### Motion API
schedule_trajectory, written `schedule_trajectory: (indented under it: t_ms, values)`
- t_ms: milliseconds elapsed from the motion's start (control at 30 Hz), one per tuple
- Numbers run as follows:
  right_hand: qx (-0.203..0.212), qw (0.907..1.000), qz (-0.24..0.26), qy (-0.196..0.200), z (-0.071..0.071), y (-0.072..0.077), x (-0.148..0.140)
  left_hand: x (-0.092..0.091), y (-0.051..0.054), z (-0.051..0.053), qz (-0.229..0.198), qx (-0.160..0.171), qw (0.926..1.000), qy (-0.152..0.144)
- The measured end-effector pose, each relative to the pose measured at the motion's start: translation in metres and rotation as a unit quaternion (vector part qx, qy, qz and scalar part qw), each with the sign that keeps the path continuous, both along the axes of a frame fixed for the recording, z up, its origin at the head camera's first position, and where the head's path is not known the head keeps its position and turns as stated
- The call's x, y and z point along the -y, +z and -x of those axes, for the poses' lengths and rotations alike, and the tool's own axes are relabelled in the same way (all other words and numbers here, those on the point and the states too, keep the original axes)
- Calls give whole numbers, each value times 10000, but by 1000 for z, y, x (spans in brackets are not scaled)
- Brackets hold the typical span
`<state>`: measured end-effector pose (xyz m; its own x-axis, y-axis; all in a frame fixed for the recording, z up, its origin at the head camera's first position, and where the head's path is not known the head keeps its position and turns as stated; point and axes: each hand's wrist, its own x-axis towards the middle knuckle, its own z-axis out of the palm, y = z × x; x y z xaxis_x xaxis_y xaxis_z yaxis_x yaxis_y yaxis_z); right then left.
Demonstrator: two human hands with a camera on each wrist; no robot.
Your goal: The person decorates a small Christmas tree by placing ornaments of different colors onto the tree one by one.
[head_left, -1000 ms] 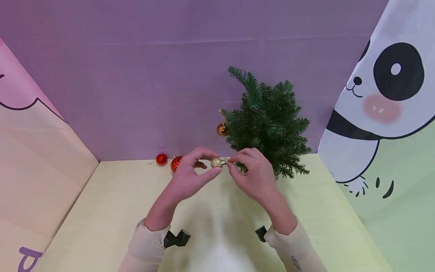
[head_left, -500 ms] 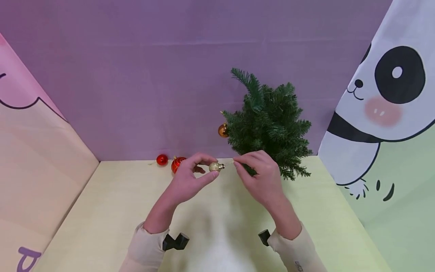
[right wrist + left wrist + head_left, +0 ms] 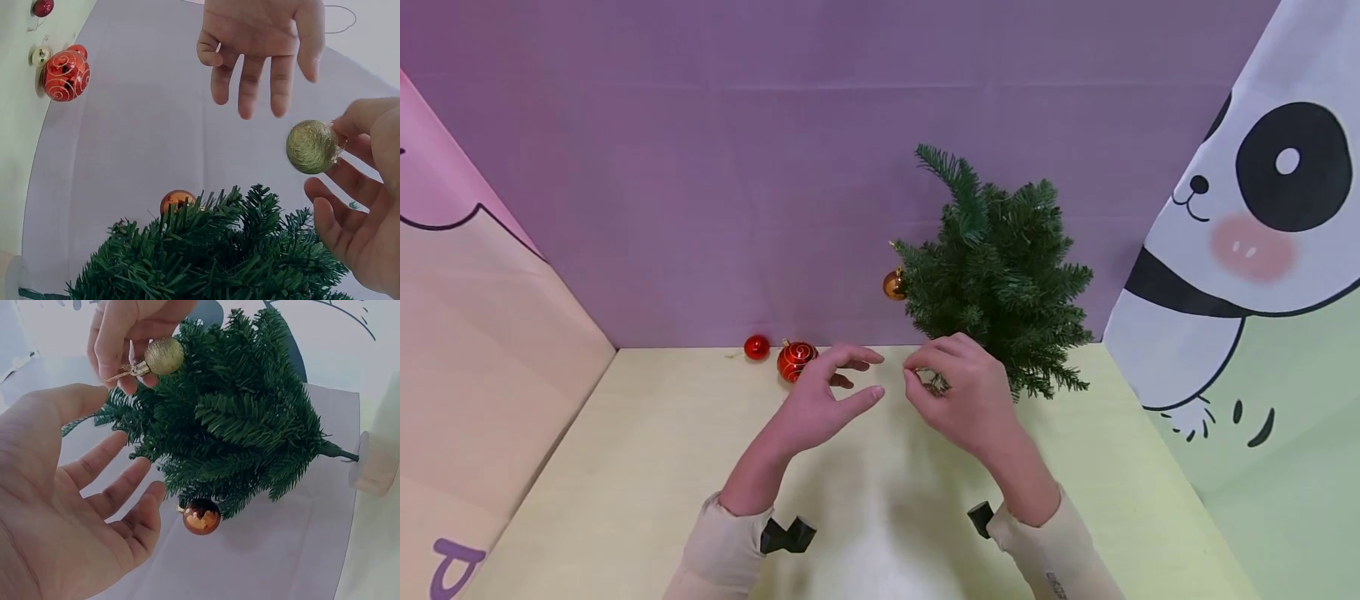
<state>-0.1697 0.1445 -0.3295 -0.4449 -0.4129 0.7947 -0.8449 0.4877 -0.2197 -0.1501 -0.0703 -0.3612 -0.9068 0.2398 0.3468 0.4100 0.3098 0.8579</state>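
The right hand (image 3: 966, 392) pinches the gold string of a small glittery gold ball (image 3: 164, 355), which hangs below the fingertips in front of the tree (image 3: 1000, 275). In the right wrist view the same ball (image 3: 312, 147) is beside the right fingers. To its left the left hand (image 3: 823, 404) is held with thumb and fingers apart, nothing between them; its spread fingers show in the left wrist view. A shiny copper-gold ball (image 3: 895, 284) hangs at the tree's left side.
A small red ball (image 3: 757, 347) and a larger red ball with gold swirls (image 3: 796, 360) lie at the table's back edge, left of the hands. A small pale gold ball (image 3: 41, 56) sits beside the swirled one. The tree's round base (image 3: 376, 464) shows in the left wrist view.
The left hand has let go of the gold ball. The right hand has moved slightly left, with the ball now hanging from its fingers.
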Motion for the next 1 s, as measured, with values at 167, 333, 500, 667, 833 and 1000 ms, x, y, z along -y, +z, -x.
schedule_trajectory:
  t_ms: [167,333,500,667,833,1000]
  values:
    - [236,9991,-347,-44,-3,2,-3,-7,2,-4,50,-344,9994,-36]
    - [386,9986,-358,110,-4,5,-4,-12,4,-2,141,-640,9978,82]
    - [596,9970,-445,199,-6,6,-4,-16,-1,-1,113,-685,9975,83]
    - [749,9958,-438,277,-8,5,-4,-20,-1,-1,107,-847,9963,69]
    - [892,9943,-366,447,-9,4,-4,-22,-1,-2,127,-937,9954,141]
    - [919,9939,-354,499,-9,4,-5,-23,-2,-4,15,-847,9962,187]
